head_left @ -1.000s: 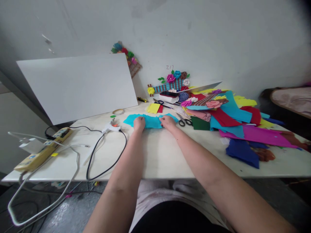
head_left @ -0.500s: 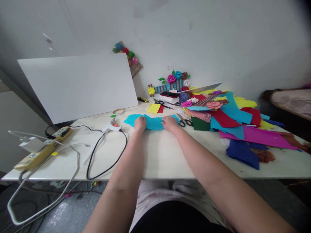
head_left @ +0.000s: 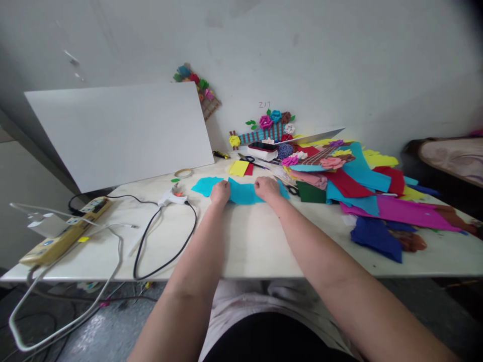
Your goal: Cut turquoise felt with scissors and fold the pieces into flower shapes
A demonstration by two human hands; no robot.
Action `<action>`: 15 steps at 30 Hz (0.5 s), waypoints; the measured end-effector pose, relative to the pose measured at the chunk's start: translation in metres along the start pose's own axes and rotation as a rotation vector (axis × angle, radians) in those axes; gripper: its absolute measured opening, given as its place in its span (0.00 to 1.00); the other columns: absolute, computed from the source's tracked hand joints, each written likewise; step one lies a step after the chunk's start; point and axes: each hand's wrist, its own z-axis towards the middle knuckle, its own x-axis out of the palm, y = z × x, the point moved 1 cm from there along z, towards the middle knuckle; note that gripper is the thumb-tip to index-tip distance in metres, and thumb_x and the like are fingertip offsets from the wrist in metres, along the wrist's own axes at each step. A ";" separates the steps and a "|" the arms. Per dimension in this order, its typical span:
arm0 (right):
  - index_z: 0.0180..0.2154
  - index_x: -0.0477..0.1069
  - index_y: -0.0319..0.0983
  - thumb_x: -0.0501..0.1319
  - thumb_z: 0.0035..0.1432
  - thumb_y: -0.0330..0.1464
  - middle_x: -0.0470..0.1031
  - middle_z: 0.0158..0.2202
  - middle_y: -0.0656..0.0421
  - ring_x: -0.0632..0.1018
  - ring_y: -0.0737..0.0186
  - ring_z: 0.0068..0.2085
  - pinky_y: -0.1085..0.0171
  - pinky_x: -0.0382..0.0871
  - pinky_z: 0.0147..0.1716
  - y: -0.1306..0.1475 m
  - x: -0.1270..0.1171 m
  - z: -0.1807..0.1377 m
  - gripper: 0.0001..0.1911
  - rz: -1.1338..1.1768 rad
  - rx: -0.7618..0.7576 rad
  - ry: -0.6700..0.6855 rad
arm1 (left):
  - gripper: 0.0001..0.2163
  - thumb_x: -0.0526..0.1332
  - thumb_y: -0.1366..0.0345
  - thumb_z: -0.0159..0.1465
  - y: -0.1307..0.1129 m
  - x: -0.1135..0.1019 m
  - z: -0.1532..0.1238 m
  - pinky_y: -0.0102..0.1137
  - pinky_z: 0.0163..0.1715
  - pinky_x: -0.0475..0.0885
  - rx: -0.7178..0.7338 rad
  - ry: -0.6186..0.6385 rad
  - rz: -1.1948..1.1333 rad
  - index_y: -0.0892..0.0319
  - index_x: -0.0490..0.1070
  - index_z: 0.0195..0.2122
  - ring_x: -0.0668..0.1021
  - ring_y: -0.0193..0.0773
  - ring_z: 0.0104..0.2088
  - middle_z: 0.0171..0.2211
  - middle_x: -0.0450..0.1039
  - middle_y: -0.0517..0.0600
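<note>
A turquoise sheet of craft paper (head_left: 241,192) lies on the pale table (head_left: 249,241) in front of me. My left hand (head_left: 220,192) is closed on its near edge, left of centre. My right hand (head_left: 267,188) is closed on the same edge further right, close to a pair of black-handled scissors (head_left: 291,189). Both hands hold the sheet down on the table top. A white glue gun (head_left: 172,198) with a black cord lies just left of the sheet.
A heap of coloured paper sheets (head_left: 362,191) and paper flowers covers the right half of the table. A white board (head_left: 121,133) leans on the wall at the left. A yellow power strip (head_left: 64,231) with cables sits at the left edge. A tape roll (head_left: 183,173) lies behind the sheet.
Both hands have slid a little to the right along the turquoise sheet, and the sheet has shifted right with them, now covering part of the scissors.
</note>
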 end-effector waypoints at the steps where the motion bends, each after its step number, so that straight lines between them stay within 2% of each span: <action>1: 0.38 0.74 0.39 0.52 0.57 0.32 0.76 0.40 0.51 0.74 0.57 0.42 0.63 0.63 0.39 -0.001 0.002 0.001 0.13 0.061 0.030 0.024 | 0.16 0.48 0.62 0.62 0.000 0.000 0.000 0.35 0.40 0.67 0.004 -0.004 -0.006 0.59 0.74 0.40 0.74 0.47 0.44 0.44 0.73 0.59; 3: 0.36 0.74 0.40 0.54 0.56 0.33 0.77 0.38 0.54 0.74 0.59 0.40 0.65 0.64 0.37 -0.003 0.007 0.004 0.11 0.197 0.071 0.065 | 0.16 0.48 0.62 0.62 0.001 0.000 0.000 0.35 0.40 0.67 0.006 -0.011 -0.019 0.59 0.74 0.40 0.74 0.47 0.44 0.44 0.73 0.59; 7: 0.35 0.74 0.38 0.56 0.53 0.30 0.77 0.34 0.57 0.75 0.65 0.36 0.69 0.65 0.36 -0.007 0.014 0.009 0.10 0.496 0.061 -0.002 | 0.15 0.49 0.62 0.62 0.002 0.002 0.001 0.34 0.41 0.66 0.015 -0.020 -0.043 0.58 0.74 0.42 0.73 0.46 0.45 0.45 0.73 0.57; 9: 0.36 0.73 0.38 0.56 0.51 0.28 0.77 0.33 0.59 0.74 0.67 0.31 0.70 0.66 0.32 -0.007 0.015 0.009 0.10 0.628 0.097 0.008 | 0.15 0.50 0.62 0.62 0.003 0.003 0.002 0.34 0.42 0.66 0.018 -0.024 -0.046 0.57 0.74 0.42 0.73 0.46 0.45 0.45 0.73 0.56; 15: 0.32 0.71 0.36 0.53 0.53 0.29 0.75 0.29 0.59 0.70 0.71 0.21 0.71 0.62 0.21 -0.005 0.022 0.011 0.08 0.727 0.259 0.152 | 0.15 0.49 0.61 0.62 0.004 0.003 0.002 0.33 0.41 0.66 0.027 -0.049 -0.033 0.57 0.73 0.43 0.74 0.44 0.44 0.44 0.74 0.56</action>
